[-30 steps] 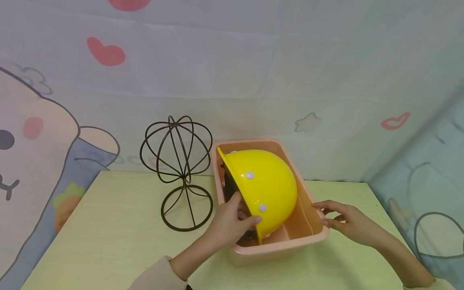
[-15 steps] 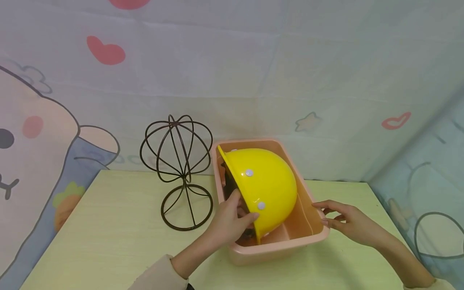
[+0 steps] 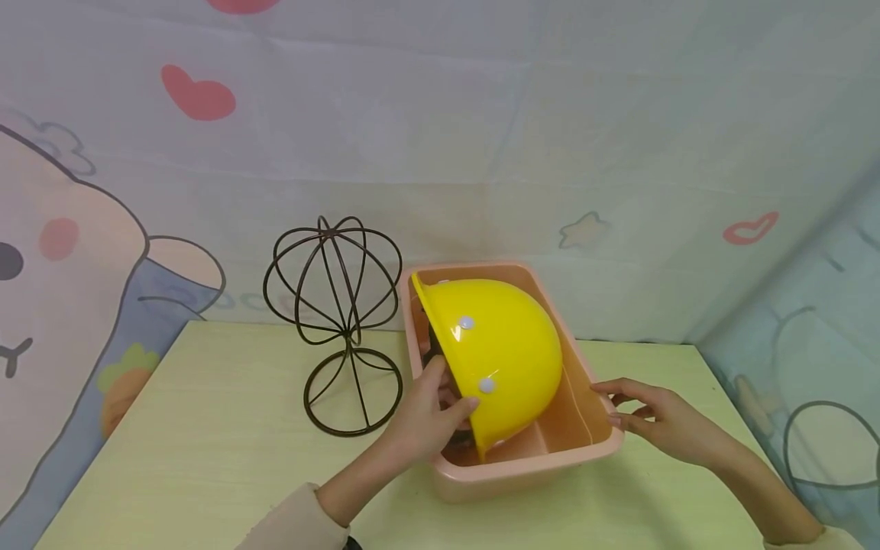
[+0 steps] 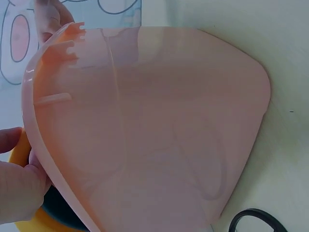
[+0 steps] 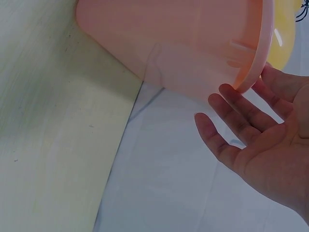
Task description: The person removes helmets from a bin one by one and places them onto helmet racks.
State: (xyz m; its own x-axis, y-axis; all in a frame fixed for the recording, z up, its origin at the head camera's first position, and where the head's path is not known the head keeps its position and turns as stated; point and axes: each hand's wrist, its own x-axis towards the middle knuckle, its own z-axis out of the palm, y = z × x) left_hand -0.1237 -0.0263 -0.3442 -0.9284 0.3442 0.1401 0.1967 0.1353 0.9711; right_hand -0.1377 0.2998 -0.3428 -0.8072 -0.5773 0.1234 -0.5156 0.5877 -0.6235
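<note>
A yellow hard hat (image 3: 505,344) lies on its side in a pink plastic bin (image 3: 529,464), its dark inside facing left. My left hand (image 3: 426,416) grips the hat's brim at the near left, thumb on the outer shell and fingers inside. In the left wrist view, that hand (image 4: 21,188) shows beside the bin's wall, with part of the yellow brim behind. With thumb and fingertips, my right hand (image 3: 663,420) pinches the bin's right rim. The right wrist view shows this hand (image 5: 260,130) at the rim, some fingers spread below it.
A dark wire stand (image 3: 349,336) with a globe-shaped cage top and a round base stands left of the bin. Both rest on a pale table (image 3: 227,428). A printed cloth (image 3: 467,122) hangs behind the table.
The hard hat has shifted slightly left and tilted in the bin, with my left hand moving left along with it. My right hand stays on the bin's rim.
</note>
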